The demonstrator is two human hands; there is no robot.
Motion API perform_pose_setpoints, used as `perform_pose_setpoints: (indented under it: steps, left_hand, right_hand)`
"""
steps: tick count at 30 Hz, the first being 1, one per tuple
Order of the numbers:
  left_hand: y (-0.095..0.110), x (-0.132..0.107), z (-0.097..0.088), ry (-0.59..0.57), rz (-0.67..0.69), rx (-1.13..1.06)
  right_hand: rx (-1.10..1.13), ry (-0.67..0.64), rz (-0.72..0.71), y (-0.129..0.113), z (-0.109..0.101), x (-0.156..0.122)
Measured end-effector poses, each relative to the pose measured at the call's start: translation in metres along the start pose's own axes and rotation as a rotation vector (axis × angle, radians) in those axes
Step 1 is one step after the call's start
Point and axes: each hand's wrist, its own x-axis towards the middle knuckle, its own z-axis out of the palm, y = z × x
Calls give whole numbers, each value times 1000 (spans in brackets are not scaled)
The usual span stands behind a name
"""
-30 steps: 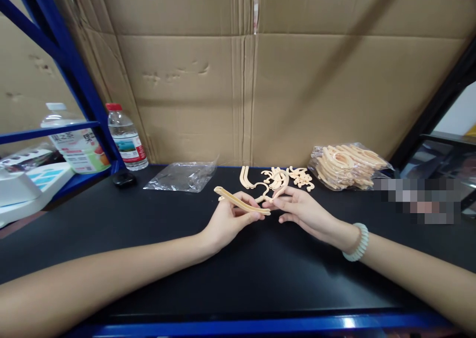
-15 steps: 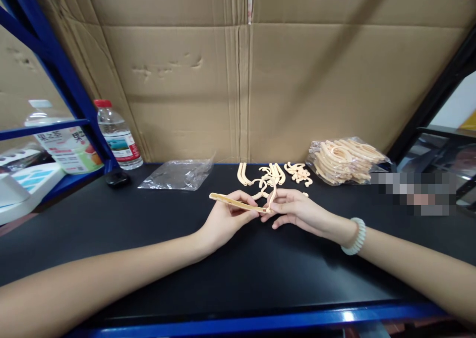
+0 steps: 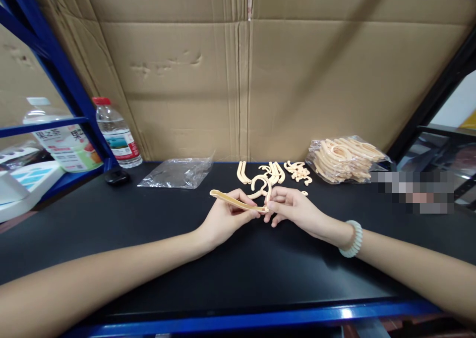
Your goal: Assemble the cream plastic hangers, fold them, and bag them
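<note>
Left hand [image 3: 225, 219]: thumb and fingers grip the arm piece [image 3: 230, 199] near its right end. Arm piece: long axis runs left to right, sloping down to the right; the left end projects past the fingers, the right end points at the right hand [image 3: 297, 210]. Right hand: thumb and fingertips pinch the base of the hook piece [image 3: 268, 195] at the arm piece's right end. Hook piece: upright, curl directed left. Beyond the arm piece: loose parts [image 3: 275, 173]. Beyond it, rightward: bagged parts [image 3: 344, 159]; leftward: clear bag [image 3: 176, 173].
</note>
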Motion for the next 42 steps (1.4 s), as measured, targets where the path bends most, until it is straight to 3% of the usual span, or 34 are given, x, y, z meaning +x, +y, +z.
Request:
perform_pose_setpoints:
  steps: [29, 42]
  left_hand:
    - [1, -1, 1, -5, -20, -91]
    - [5, -6, 8, 46, 42, -67]
  right_hand:
    - [-132, 84, -132, -2, 12, -4]
    - [47, 154, -75, -1, 21, -2]
